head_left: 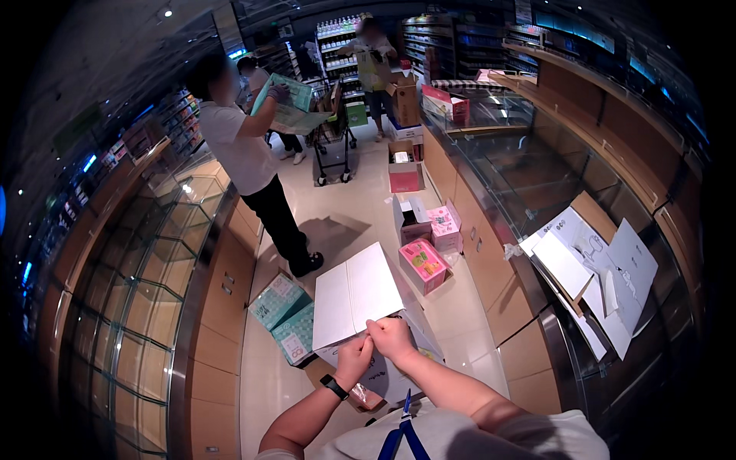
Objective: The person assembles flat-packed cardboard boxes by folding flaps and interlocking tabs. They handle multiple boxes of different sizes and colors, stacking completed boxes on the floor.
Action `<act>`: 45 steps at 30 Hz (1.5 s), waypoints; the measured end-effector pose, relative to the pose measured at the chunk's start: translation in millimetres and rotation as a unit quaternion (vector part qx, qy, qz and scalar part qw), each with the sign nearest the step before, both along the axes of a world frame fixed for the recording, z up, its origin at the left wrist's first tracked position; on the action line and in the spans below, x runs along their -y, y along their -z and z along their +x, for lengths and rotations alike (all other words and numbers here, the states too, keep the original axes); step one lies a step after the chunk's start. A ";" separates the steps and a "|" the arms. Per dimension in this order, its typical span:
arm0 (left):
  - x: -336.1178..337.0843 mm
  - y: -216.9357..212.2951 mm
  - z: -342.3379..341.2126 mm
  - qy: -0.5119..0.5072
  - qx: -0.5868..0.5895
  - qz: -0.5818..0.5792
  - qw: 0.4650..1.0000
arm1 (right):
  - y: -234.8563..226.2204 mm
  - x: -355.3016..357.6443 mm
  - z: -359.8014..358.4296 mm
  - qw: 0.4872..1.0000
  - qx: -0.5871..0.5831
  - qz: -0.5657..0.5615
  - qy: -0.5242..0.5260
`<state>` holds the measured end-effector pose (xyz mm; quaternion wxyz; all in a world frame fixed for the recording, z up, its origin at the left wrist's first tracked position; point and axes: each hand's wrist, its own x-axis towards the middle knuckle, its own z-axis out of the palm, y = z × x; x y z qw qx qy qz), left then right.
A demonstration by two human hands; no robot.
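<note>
A large white cardboard box stands in front of me, with a thin line running down its top toward my hands. Both hands are closed side by side at its near top edge. My left hand, below a dark wristwatch, grips there with curled fingers. Just right of it, my right hand is also clenched on the edge, beside a small dark gap in the box. Exactly what the fingertips pinch is hidden. Blue-handled scissors are close against my body, blades pointing away from me.
Teal boxes lie left of the white box; pink boxes stand beyond it. Glass display counters line both sides, the right one bearing flattened cardboard. A co-worker holds teal cardboard near a shopping cart; others stand farther back.
</note>
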<state>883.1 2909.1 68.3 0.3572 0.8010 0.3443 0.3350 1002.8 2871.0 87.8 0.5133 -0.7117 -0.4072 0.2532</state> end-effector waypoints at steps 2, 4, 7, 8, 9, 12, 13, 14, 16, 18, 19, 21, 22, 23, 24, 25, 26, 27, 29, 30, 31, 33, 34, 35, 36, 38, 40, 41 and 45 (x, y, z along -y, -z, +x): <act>0.8 -6.1 -2.4 0.030 -0.011 0.009 0.999 | 3.8 5.5 1.9 0.999 -0.035 0.028 -0.010; 1.1 -11.8 -4.9 0.050 -0.035 0.048 0.997 | 10.8 10.3 2.4 0.994 -0.089 0.057 -0.020; -2.8 -18.5 -14.9 0.098 -0.057 0.041 0.993 | 12.7 14.2 3.9 0.992 -0.096 0.080 -0.031; -3.7 -22.3 -15.7 0.089 -0.056 0.002 0.994 | 13.1 15.3 3.7 0.992 -0.087 0.083 -0.036; -6.9 -29.0 -13.5 0.079 -0.054 -0.038 0.995 | 11.6 12.2 7.1 0.992 -0.066 0.094 -0.050; -18.7 -35.1 -4.0 0.027 -0.002 -0.205 0.978 | -6.4 2.6 25.6 0.972 0.087 0.187 -0.111; -24.3 -36.9 2.0 0.007 0.041 -0.275 0.961 | -7.1 2.8 30.8 0.956 0.176 0.226 -0.065; -31.8 -32.6 6.8 -0.019 0.076 -0.327 0.942 | -9.0 7.5 37.9 0.949 0.214 0.230 -0.039; -29.2 -29.7 15.4 -0.035 0.157 -0.399 0.903 | -21.1 21.7 43.6 0.919 0.304 0.245 0.047; -25.0 -26.5 29.5 -0.031 0.187 -0.406 0.894 | -36.4 13.0 60.0 0.879 0.415 0.201 0.120; -22.2 -27.2 37.2 -0.022 0.202 -0.407 0.891 | -46.4 6.7 69.4 0.849 0.470 0.179 0.161; -22.4 -27.8 50.3 -0.048 0.246 -0.434 0.866 | -43.6 -15.3 87.9 0.932 0.353 0.067 0.041; -20.3 -27.5 55.0 -0.062 0.265 -0.449 0.851 | -44.6 -25.4 95.8 0.958 0.285 0.006 -0.021; -14.8 -33.4 64.1 -0.083 0.285 -0.493 0.818 | -56.6 -34.1 105.6 0.960 0.258 -0.057 -0.087; -4.7 -36.3 69.4 -0.089 0.278 -0.515 0.806 | -67.0 -41.2 123.4 0.955 0.227 -0.114 -0.156; 3.8 -41.5 70.9 -0.091 0.272 -0.535 0.795 | -54.7 -46.3 137.1 0.955 0.182 -0.102 -0.212; 6.4 -41.4 70.3 -0.094 0.266 -0.558 0.780 | -53.5 -50.1 145.2 0.940 0.128 -0.151 -0.277; 10.5 -35.4 64.3 -0.094 0.245 -0.575 0.775 | -48.7 -47.7 151.3 0.928 0.107 -0.187 -0.305; 23.6 -32.2 37.8 -0.093 0.206 -0.606 0.763 | -34.2 -39.2 149.2 0.888 0.081 -0.244 -0.380; 28.5 -29.4 26.5 -0.096 0.197 -0.623 0.751 | -24.5 -36.0 146.7 0.865 0.077 -0.267 -0.419; 36.9 -25.5 16.8 -0.102 0.197 -0.650 0.727 | -6.0 -30.4 140.7 0.867 0.027 -0.256 -0.426; 49.1 -10.6 -5.3 -0.123 0.197 -0.692 0.684 | 30.4 -23.1 117.8 0.856 -0.048 -0.258 -0.445; 51.5 -2.5 -16.0 -0.133 0.203 -0.708 0.663 | 37.7 -26.2 103.2 0.845 -0.069 -0.269 -0.457; 55.6 6.6 -29.0 -0.118 0.196 -0.718 0.657 | 36.9 -28.4 90.5 0.832 -0.040 -0.288 -0.472; 59.4 11.8 -35.4 -0.130 0.211 -0.723 0.645 | 47.4 -35.8 80.3 0.815 -0.021 -0.298 -0.497; 68.5 19.9 -51.5 -0.160 0.234 -0.734 0.617 | 43.5 -44.2 56.6 0.790 0.059 -0.346 -0.502; 71.9 24.6 -65.1 -0.146 0.214 -0.728 0.634 | 49.5 -57.8 44.6 0.754 0.067 -0.366 -0.541; 69.2 13.5 -65.3 -0.144 0.182 -0.715 0.659 | 47.9 -61.6 40.5 0.747 0.072 -0.381 -0.540; 50.3 -1.2 -82.0 -0.065 -0.012 -0.249 0.966 | 55.9 -67.1 30.4 0.742 0.093 -0.425 -0.510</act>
